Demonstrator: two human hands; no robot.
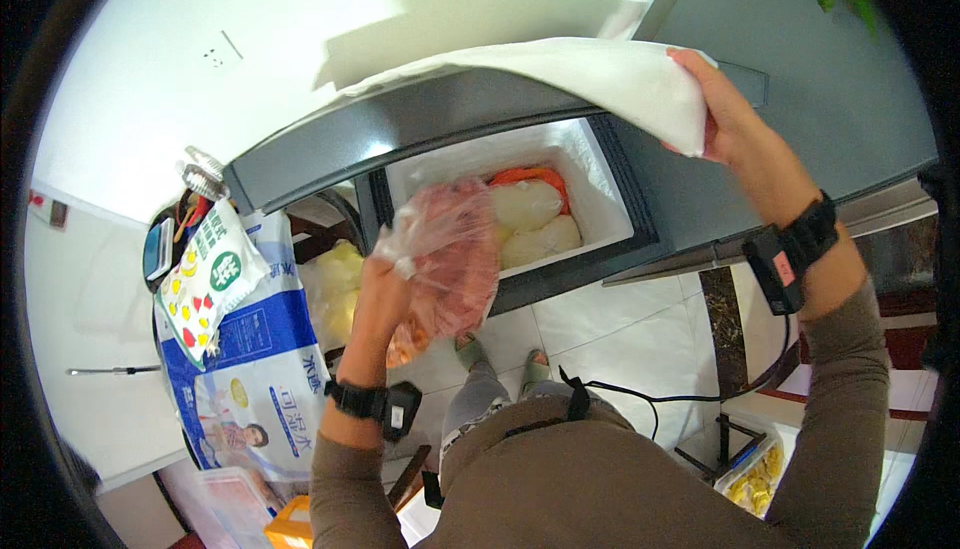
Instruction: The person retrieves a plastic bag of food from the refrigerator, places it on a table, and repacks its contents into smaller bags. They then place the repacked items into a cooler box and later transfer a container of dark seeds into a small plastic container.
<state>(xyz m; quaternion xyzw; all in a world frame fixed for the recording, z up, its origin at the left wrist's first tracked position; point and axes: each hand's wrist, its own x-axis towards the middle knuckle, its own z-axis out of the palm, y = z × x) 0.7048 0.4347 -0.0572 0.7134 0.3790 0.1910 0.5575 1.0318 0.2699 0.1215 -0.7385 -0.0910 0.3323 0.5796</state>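
My left hand [385, 289] is closed around the gathered neck of a clear plastic bag [455, 239], with something pinkish-red like meat inside. The bag hangs over the near left part of an open chest freezer [605, 184] and hides some of its opening. Inside the freezer lie pale, rounded bundles [530, 209] in plastic, with a bit of orange-red wrapping behind them. My right hand [725, 114] grips the right end of a white cloth [640, 79], which runs along the raised dark lid [430, 109]; some of these fingers are hidden behind the cloth.
Left of the freezer stand a blue-and-white package [255, 389], a white printed bag [215, 269] and a yellowish bag [335, 289]. A dark cable [700, 399] loops by my right side. A container of yellow items [755, 479] sits low at right, above the tiled floor [630, 349].
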